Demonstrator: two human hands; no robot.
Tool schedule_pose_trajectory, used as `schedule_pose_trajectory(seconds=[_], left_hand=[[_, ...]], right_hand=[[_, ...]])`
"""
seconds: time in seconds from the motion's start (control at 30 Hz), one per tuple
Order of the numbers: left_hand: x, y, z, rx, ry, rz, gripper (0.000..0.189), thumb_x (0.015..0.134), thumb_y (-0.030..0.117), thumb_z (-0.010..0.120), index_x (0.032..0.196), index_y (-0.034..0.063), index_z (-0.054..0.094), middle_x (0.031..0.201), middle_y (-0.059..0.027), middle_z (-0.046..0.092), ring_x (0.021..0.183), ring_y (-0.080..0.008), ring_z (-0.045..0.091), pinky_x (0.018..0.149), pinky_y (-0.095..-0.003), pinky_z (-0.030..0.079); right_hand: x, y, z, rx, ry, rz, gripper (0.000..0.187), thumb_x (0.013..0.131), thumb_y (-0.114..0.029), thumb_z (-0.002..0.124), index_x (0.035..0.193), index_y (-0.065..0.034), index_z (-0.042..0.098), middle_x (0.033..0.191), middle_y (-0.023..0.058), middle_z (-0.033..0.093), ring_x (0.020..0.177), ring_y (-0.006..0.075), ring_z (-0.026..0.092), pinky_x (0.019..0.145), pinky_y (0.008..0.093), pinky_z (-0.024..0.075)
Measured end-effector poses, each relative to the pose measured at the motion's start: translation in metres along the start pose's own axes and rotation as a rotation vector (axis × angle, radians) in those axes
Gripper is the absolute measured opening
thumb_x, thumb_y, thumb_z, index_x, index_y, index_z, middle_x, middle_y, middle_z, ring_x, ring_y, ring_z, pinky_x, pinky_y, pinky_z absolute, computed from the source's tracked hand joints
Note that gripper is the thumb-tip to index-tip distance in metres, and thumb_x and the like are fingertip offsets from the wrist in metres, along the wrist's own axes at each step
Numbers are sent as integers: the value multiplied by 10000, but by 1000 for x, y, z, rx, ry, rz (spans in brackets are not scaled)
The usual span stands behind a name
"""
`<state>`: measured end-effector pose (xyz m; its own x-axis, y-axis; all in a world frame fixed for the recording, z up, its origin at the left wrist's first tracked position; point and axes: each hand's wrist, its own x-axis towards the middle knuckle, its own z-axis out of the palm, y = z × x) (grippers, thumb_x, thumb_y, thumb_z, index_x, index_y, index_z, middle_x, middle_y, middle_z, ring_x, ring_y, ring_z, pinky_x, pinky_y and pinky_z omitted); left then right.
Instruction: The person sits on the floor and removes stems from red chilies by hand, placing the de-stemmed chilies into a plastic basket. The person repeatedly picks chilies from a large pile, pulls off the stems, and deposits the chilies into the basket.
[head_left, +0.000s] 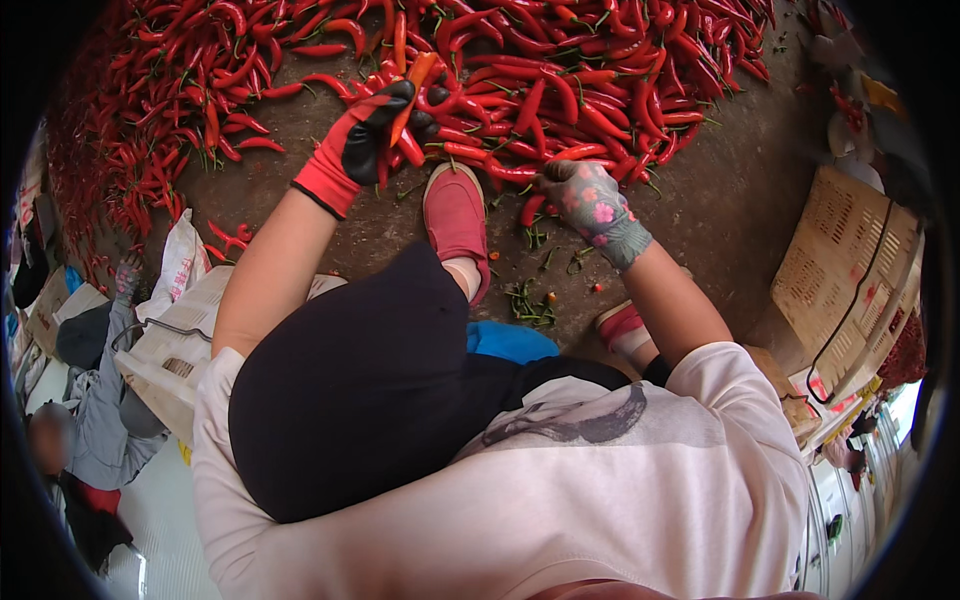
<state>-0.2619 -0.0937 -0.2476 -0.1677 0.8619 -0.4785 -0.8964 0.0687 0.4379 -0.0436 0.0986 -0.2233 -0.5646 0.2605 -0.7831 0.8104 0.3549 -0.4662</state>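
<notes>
My left hand (375, 127), in a red glove with black coating, is closed around several red chili peppers, an orange-red chili pepper (412, 94) standing out across its fingers. My right hand (574, 191) wears a grey floral glove, its fingers curled down at the near edge of a pile of red chili peppers (600, 97). A red pepper lies beside its fingers; whether they grip anything is hidden. Cut or plucked green stems (531, 304) are scattered on the floor below my right hand.
Another mass of chili peppers (127, 112) spreads at the left. Plastic crates stand at the left (161, 360) and right (832, 255), with wire handles. A white sack (180, 259) lies by the left crate. Other people sit at the far left. My pink shoe (455, 217) is between my hands.
</notes>
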Motion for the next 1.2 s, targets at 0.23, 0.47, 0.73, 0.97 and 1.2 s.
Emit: schedule_pose_trajectory(seconds=[0.23,0.47,0.73,0.97,1.2], left_hand=[[4,-16,5,129,192,-134,348,895,137,546,1224,32,505,1042,-116,621,862,-199,632,627,-297,540],[4,-14,25,426,4,-15,528,879,235,596,1310,23,377,1021,-113,629,842,-215,637,596,-294,529],[6,-24,53,98,-81,37,444,921,249,521,1304,55,407,1212,-113,518,1092,-231,539,891,-386,473],[9,-40,32,281,-44,320,316,925,236,492,1188,64,523,1032,-85,602,963,-182,584,861,-326,463],[14,-2,25,125,-220,43,336,908,299,516,1169,91,555,923,-107,637,885,-197,621,834,-336,485]], right_hand=[[80,-15,12,-242,102,-107,437,812,-424,587,1017,-41,636,961,212,636,908,363,612,777,431,477],[5,-43,13,223,539,-314,210,800,-213,579,898,-27,578,814,202,607,786,400,593,703,471,478],[-29,-77,-9,-418,399,-653,197,735,-206,640,804,-35,571,716,145,596,686,327,606,585,417,477],[-25,-65,-30,-200,359,-954,211,805,-257,627,762,-58,571,662,140,576,598,336,580,512,418,460],[-39,-40,-10,-226,-234,-766,497,750,-259,692,1163,-31,540,1095,201,567,991,354,573,825,389,483]])
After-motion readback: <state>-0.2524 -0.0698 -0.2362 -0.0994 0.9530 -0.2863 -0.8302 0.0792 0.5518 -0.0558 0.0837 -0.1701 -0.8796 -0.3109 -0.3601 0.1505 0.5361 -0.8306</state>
